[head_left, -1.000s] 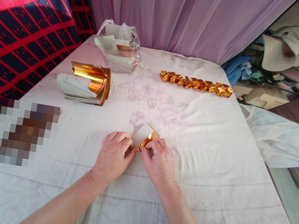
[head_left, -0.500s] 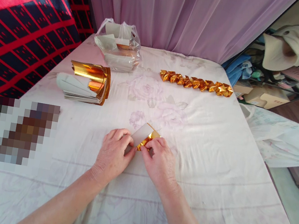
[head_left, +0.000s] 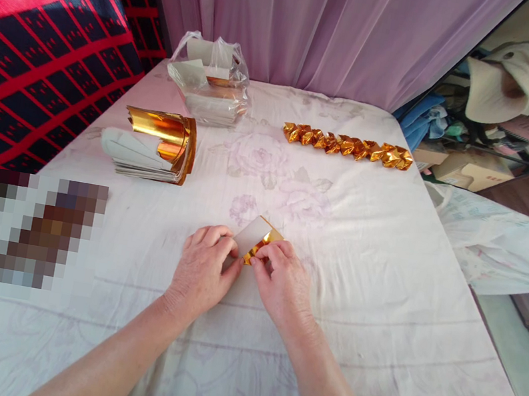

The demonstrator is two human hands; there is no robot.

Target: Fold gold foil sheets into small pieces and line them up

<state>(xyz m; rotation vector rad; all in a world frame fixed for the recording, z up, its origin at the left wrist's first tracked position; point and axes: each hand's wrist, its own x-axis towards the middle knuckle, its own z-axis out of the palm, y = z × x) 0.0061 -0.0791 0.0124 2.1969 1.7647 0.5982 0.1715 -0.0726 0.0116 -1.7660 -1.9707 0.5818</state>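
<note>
Both hands pinch one small sheet of gold foil paper [head_left: 256,238] on the white flowered cloth [head_left: 386,259]. The sheet shows its white back and a gold folded edge. My left hand [head_left: 203,270] grips its left side with thumb and fingers. My right hand [head_left: 281,282] pinches the gold edge on the right. The lower part of the sheet is hidden under my fingers.
A stack of gold foil sheets [head_left: 154,146] with curled tops lies at the left. Behind it sits a clear plastic bag of more sheets [head_left: 210,81]. A row of several folded gold pieces [head_left: 347,147] lies at the back. A white plastic bag [head_left: 494,246] hangs off the right edge.
The hands and the sheet have barely shifted; the fingers have closed slightly more over the gold edge.
</note>
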